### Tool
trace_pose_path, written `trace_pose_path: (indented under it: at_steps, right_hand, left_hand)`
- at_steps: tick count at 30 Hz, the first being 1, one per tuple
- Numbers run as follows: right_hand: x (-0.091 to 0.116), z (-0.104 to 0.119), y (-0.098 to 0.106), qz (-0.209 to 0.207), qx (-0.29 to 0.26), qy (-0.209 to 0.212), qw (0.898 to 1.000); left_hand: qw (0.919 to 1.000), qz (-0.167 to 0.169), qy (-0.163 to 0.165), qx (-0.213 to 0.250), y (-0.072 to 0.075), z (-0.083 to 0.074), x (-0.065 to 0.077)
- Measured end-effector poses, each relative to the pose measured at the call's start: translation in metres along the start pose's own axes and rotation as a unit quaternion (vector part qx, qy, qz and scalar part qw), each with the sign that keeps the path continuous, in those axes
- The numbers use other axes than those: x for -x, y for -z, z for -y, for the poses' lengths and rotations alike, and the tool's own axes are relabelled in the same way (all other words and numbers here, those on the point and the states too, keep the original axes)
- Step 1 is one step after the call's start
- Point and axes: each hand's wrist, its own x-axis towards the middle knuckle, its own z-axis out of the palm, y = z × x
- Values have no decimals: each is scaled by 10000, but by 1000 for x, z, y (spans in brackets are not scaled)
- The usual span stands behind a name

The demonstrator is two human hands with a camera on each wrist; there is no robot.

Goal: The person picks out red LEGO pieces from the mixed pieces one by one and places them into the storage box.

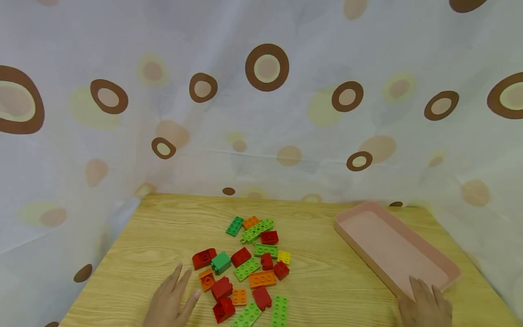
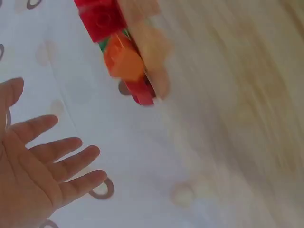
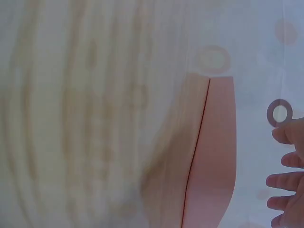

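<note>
My left hand (image 1: 169, 299) is just left of a loose cluster of toy bricks, its fingers spread and holding nothing. Closest to it are an orange brick (image 1: 207, 279) and a red brick (image 1: 222, 288). The left wrist view shows the same hand palm-on, with red and orange bricks (image 2: 124, 61) beyond it. Over at the right, my right hand (image 1: 425, 304) overlaps the near end of a shallow pink tray (image 1: 359, 245); whether it touches the rim I cannot tell. Its fingers are extended in the right wrist view, beside the tray's outer wall (image 3: 211, 161).
The bricks spread over the middle of a wooden table (image 1: 318, 281). Light green plates (image 1: 279, 311), a dark green plate (image 1: 234, 226) and a small yellow brick (image 1: 283, 257) are among them. A patterned white curtain (image 1: 261, 118) closes off the back and sides.
</note>
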Motion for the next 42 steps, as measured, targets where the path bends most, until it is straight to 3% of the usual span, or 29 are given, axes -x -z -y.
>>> trace_pose_path:
  at_steps: [2, 4, 6, 10, 15, 18, 22, 24, 30, 37, 39, 42]
  right_hand:
    - [0, -12, 2, 160, 187, -11, 9997]
    - [0, -21, 3, 383, 133, -48, 9992]
    - [0, -28, 3, 560, -93, -133, 9983]
    - [0, -36, 1, 1063, -465, -96, 9932]
    - [2, -41, -6, 775, -599, 425, 9943]
    - [3, -39, -9, 589, -653, 587, 9944]
    - [2, -33, -7, 1014, -527, 382, 9927]
    - [1, -28, -6, 1280, -444, 308, 9903]
    - [-1, -23, -4, 1586, -216, 418, 9862]
    - [10, -23, -13, 543, 88, 1053, 9929]
    - [13, -19, -13, 597, 128, 1056, 9925]
    - [16, -9, -11, 805, 190, 1038, 9912]
  left_hand:
    - [9991, -274, -90, 316, -5, -11, 0]
    - [9971, -279, -58, 707, -10, -24, -2]
    - [9943, -6, 24, 1065, -17, -38, -4]
    - [9841, 721, -173, 1612, -30, -65, -11]
    - [9666, 1516, -685, 1947, -43, -94, -19]
    - [9575, 1848, -779, 2073, -51, -110, -22]
    - [9477, 2058, -776, 2314, -61, -128, -28]
    - [9402, 2183, -521, 2562, -66, -137, -30]
    - [8954, 2322, 290, 3789, -86, -166, -37]
    - [8383, 2192, 1363, 4803, -117, -191, -40]
    - [8252, 2115, 1648, 4972, -127, -195, -40]
    - [8129, 1969, 1961, 5118, -140, -202, -40]
